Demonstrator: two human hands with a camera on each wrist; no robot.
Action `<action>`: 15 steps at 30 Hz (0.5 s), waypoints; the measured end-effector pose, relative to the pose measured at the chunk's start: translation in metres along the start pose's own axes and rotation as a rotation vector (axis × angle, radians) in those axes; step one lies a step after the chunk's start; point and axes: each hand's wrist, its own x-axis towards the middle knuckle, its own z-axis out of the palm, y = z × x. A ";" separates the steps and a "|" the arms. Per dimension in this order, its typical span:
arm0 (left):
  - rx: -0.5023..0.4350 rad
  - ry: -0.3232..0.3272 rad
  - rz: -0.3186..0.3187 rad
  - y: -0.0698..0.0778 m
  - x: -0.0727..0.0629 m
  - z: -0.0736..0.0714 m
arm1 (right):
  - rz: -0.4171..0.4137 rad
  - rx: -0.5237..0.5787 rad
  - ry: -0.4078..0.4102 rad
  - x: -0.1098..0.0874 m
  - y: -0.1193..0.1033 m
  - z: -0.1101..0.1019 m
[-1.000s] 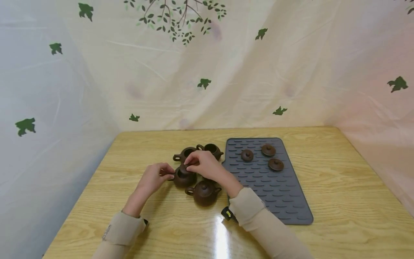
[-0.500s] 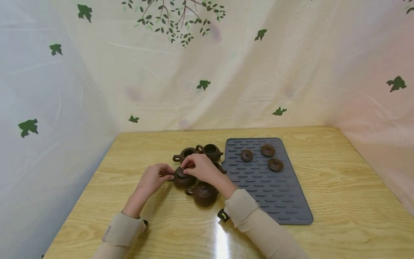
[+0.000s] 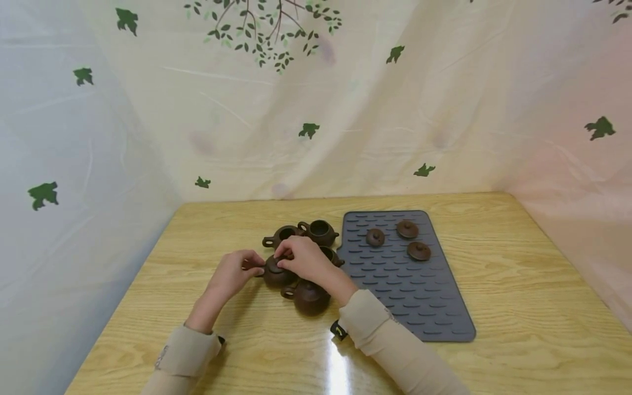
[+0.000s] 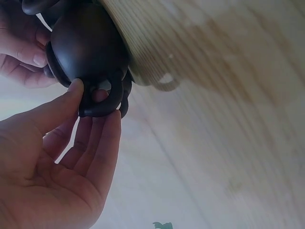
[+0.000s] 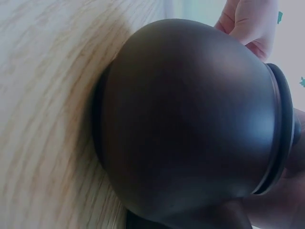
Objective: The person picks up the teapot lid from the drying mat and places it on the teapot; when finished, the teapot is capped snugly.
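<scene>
A dark brown teapot [image 3: 277, 275] stands upright on the wooden table. With thumb and fingers my left hand [image 3: 236, 275] pinches its looped handle [image 4: 102, 109]. My right hand [image 3: 307, 260] pinches the small knob of the teapot's lid [image 4: 57, 67], which sits over the mouth. Closer to me is a second lidded teapot [image 3: 310, 300], partly behind my right wrist. Past the hands stand three lidless teapots: a back left one [image 3: 283, 235], a back right one [image 3: 322, 235] and one [image 3: 332, 254] mostly hidden by my right hand.
A grey ridged mat [image 3: 390, 291] lies to the right of the teapots. On its far part rest three loose brown lids: a small lid [image 3: 375, 238], a far lid [image 3: 407, 229] and a near lid [image 3: 419, 251]. A patterned cloth [image 3: 345, 153] hangs behind the table [image 3: 503, 263].
My right hand has moved slightly left and down, and the lid has gone from tilted above the teapot's opening to lying over it. My left hand has stayed at the handle.
</scene>
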 end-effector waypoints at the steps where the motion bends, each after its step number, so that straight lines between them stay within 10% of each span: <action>1: 0.002 -0.001 0.000 0.000 0.000 0.000 | 0.002 -0.005 0.000 0.000 0.000 0.000; 15: -0.005 -0.060 0.017 0.001 0.002 -0.006 | 0.011 0.007 -0.011 -0.001 -0.002 -0.006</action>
